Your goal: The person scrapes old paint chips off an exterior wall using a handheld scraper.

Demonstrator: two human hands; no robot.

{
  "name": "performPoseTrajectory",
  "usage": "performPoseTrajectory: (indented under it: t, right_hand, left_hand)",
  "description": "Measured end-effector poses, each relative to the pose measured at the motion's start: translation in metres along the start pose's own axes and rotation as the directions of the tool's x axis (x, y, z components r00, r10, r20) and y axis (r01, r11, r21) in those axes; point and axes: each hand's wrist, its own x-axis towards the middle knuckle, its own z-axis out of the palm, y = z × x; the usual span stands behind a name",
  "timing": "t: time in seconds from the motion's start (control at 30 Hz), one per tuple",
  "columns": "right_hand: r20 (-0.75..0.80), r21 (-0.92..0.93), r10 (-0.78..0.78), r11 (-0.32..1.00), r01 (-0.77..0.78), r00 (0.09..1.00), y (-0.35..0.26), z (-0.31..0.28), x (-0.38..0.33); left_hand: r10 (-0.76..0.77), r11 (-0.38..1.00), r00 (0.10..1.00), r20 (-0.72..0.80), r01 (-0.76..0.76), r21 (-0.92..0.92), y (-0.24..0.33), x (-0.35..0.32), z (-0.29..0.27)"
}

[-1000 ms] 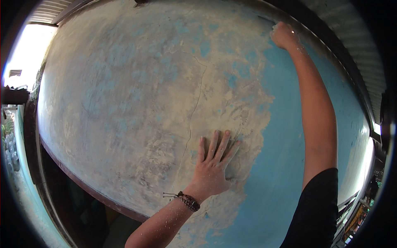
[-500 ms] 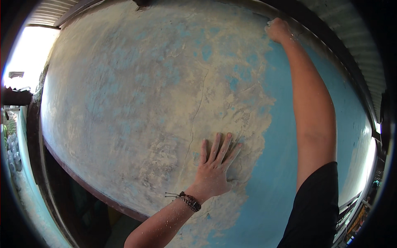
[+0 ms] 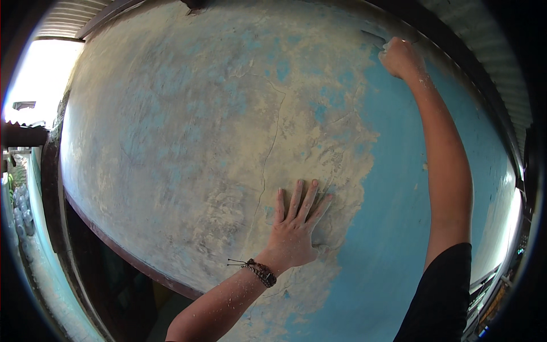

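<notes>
Both hands are up against the wall [image 3: 188,142], a curved-looking surface (the lens bends it) whose blue paint is scraped down to pale plaster over most of its left and middle. Far to the left of the wall, bright daylight shows past its edge, and a dark reddish band runs along the wall's lower border. A thin crack [image 3: 268,159] runs down the scraped plaster, ending just left of the left hand [image 3: 293,231]. That hand lies flat and open on the wall, fingers spread and pointing up, palm pressed to the plaster, holding nothing; a braided bracelet [image 3: 261,272] circles its wrist. Right of it, the wall keeps its solid blue paint [image 3: 399,216]. The right hand [image 3: 401,57] reaches high near the wall's top edge, closed in a fist around a small scraper [image 3: 374,37], whose dark blade touches the wall at the border of paint and plaster. The right arm wears a black sleeve [image 3: 441,296].
</notes>
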Motion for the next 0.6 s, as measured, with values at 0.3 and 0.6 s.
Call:
performPoseTrajectory:
  t: [0.3,0.6]
  right_hand:
    - [0.000,0.045,0.005,0.999,-0.005,1.000,0.002,0.005,0.008]
    - [0.037,0.077,0.072,0.994,-0.075,0.997,0.001,0.001,0.019]
  left_hand:
    - [0.027,0.999,0.999,-0.043,-0.029,-0.036,0.000,0.001,0.002]
    - [0.030,0.998,0.998,-0.064,-0.034,-0.062,-0.002,0.001,0.002]
